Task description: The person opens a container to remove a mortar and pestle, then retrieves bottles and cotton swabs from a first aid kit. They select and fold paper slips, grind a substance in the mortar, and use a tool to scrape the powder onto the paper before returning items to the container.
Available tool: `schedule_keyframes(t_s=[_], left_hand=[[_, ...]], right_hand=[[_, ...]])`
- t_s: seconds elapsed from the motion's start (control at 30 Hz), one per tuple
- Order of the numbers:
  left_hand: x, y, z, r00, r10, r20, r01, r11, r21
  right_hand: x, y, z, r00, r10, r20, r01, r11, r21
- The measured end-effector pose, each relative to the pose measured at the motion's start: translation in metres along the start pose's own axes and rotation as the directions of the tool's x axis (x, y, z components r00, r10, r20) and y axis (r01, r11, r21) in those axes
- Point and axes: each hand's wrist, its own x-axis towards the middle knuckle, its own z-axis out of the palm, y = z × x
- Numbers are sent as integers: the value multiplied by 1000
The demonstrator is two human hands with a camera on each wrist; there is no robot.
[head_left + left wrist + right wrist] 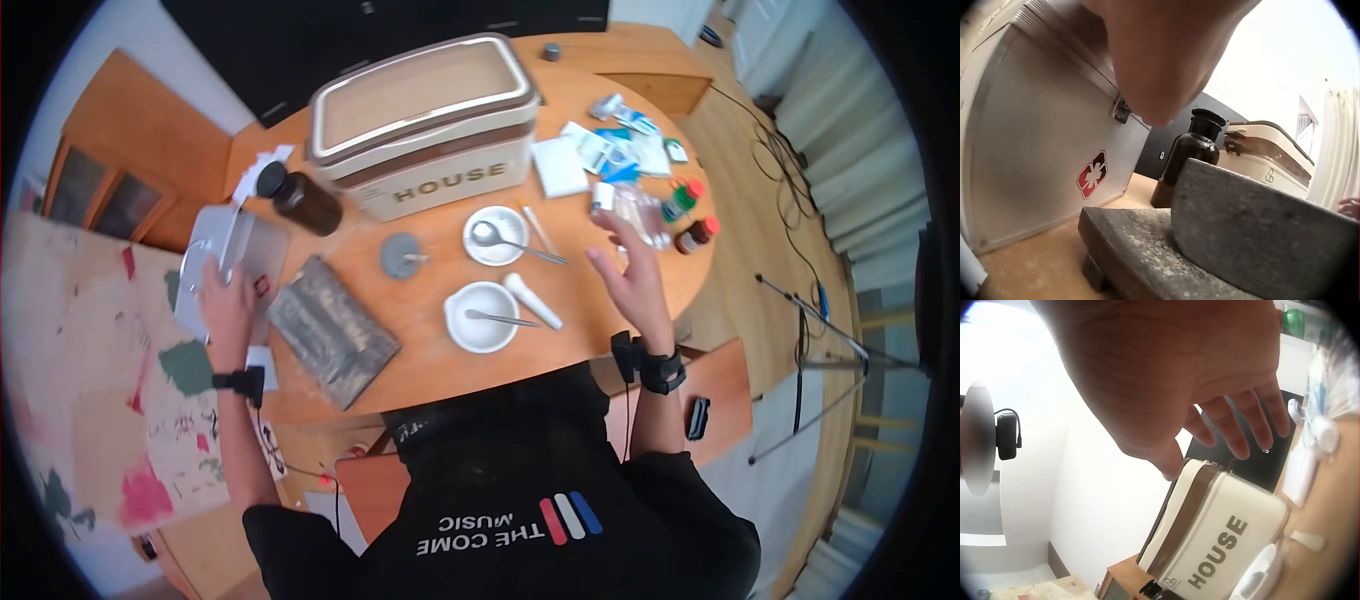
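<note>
My left hand (227, 305) reaches over the silver case (215, 240) at the table's left; the left wrist view has that hand (1166, 62) beside the metal latch (1120, 110), above a red emblem. Its fingertips are hidden there, so contact with the latch is unclear. Holding nothing, my right hand (638, 290) hovers with spread fingers over the table's right side, near a small white bottle (603, 196) and a clear plastic bag (640, 215). The right wrist view has its palm (1179, 369) empty, fingers apart.
A cream HOUSE box (440, 180) stands at the back, a brown bottle (305, 203) left of it. Centrally lie two white bowls (483, 338), a pestle (533, 300) and a grey disc (399, 256). A grey stone block (335, 330) is front left; red-capped bottles (697, 235) stand right.
</note>
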Motion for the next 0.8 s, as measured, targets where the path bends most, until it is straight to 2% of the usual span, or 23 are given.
schedule_keyframes(t_s=[0.1,0.3,0.33,0.37,0.43,0.47,0.5,0.53,0.57,0.6,0.63,0.67,0.7,0.73,0.77,0.8], left_hand=[[12,12,-23,999,7,43,-3,995,-98],[28,15,-26,999,18,52,-7,980,-198],[24,11,-25,998,17,55,-4,975,-223],[21,-4,-15,999,-29,-43,18,970,-244],[20,-34,-18,978,-197,-62,195,980,-49],[19,-53,-16,956,-282,-85,287,956,55],[17,-80,4,944,-327,53,330,916,-229],[12,-116,30,923,-331,194,384,791,-477],[-2,-139,43,893,-310,326,450,593,-668],[-4,-139,41,899,-273,343,438,585,-682],[-4,-130,35,896,-350,275,442,636,-632],[4,-121,21,879,-351,322,475,587,-655],[12,-117,8,853,-349,388,521,541,-660],[20,-103,-11,882,-321,345,469,535,-702],[35,-92,-42,851,-309,425,517,641,-567],[49,-97,-52,788,-228,572,588,554,-590]], right_hand=[[-19,15,-5,998,69,-12,-69,998,3],[-52,26,-12,986,135,-95,-137,990,-22],[-58,30,-15,979,49,-198,-79,986,-145],[-57,38,-19,956,-59,-288,-23,961,-274],[-45,42,-36,876,-285,-389,28,835,-550],[-34,48,-48,865,-298,-404,-28,774,-632],[-20,56,-62,850,-324,-415,-73,708,-702],[-4,60,-73,848,-343,-404,-134,600,-789],[12,63,-84,848,-367,-383,-176,487,-856],[23,74,-94,872,-366,-327,-148,439,-886],[38,88,-101,891,-366,-269,-109,402,-909],[43,96,-107,925,-314,-214,-65,423,-904],[49,121,-113,932,-339,-130,46,465,-884],[52,128,-112,974,-195,-114,-5,486,-874],[55,159,-120,970,-231,-77,34,445,-895],[57,157,-113,983,-156,-102,-22,447,-894]])
